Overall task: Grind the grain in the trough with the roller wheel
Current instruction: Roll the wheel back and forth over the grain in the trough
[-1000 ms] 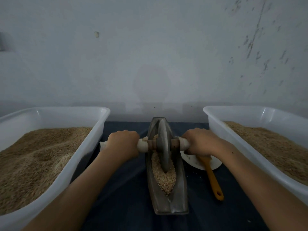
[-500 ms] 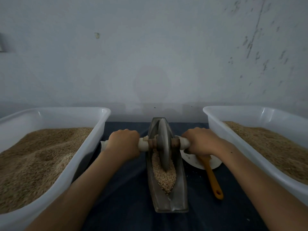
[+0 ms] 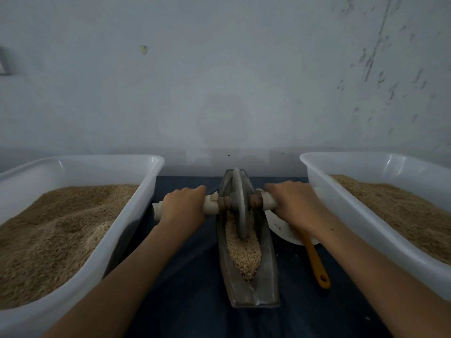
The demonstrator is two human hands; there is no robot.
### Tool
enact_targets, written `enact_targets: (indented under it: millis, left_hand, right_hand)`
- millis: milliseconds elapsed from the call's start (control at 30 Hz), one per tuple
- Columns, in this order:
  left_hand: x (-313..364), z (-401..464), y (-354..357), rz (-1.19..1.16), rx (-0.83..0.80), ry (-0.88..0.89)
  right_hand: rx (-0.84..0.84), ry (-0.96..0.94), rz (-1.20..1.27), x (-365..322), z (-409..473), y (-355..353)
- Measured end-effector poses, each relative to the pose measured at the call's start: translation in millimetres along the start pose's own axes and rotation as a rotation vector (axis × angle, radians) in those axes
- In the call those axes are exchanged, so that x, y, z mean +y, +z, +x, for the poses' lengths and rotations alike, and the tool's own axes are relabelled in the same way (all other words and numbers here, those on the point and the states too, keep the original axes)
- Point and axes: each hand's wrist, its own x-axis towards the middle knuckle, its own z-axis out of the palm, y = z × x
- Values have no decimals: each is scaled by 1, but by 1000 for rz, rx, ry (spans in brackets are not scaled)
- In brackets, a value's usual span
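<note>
- Metal roller wheel (image 3: 238, 206) stands upright in the trough (image 3: 264, 279), on grain (image 3: 244, 252).
- Left hand (image 3: 183, 207) at nine o'clock and right hand (image 3: 292, 204) at three o'clock: fingers clamped on the axle handles.

A metal trough (image 3: 247, 272) lies lengthwise on the dark table (image 3: 185, 276), with grain (image 3: 242, 252) heaped in its groove. The roller wheel (image 3: 239, 203) stands upright in the far half of the trough, its rim down in the grain. The left hand (image 3: 183, 206) and right hand (image 3: 294, 203) each grip a white handle end of the axle. White tubs (image 3: 146, 191) of grain flank the trough. An orange-handled spoon (image 3: 316, 262) rests on a white plate (image 3: 280, 230) to the right.
</note>
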Motion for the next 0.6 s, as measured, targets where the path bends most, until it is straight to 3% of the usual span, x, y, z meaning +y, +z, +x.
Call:
enact_targets:
  millis: [233,367,467,600]
  left_hand:
    - [-4,4,-9,29,-284,18]
    - [-3,6,-12,50,-323,24]
    - [-2,7,-10,53,-278,14]
    - [-2,4,-2,11,-138,-11]
  right_hand:
    - [-300,-28,20,1,5,-21]
    - [-429,-27,43,2,2,-27]
    - [-383,-18,56,3,2,-21]
    - [-110,-22,-21,0,2,-9]
